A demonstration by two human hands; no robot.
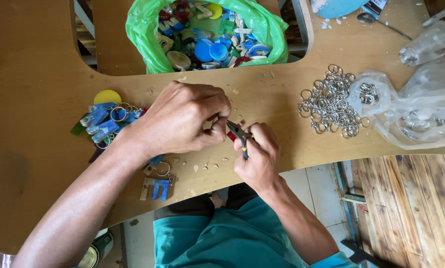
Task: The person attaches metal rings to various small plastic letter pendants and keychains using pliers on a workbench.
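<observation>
Just right of the left hand (182, 119), the right hand (259, 159) grips pliers (239, 135).

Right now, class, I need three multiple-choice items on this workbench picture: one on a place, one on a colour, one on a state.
1. Where is the pile of metal rings?
A. Right of the hands
B. Inside the green bag
C. On the floor

2. What colour is the bag of pieces?
A. Red
B. Green
C. Black

3. What does the right hand hold?
A. Nothing
B. A spoon
C. Small pliers

Answers: 1 A, rings lie loose on the table, right of both hands. 2 B, its plastic is bright green. 3 C, fingers wrap the pliers' handles.
</observation>
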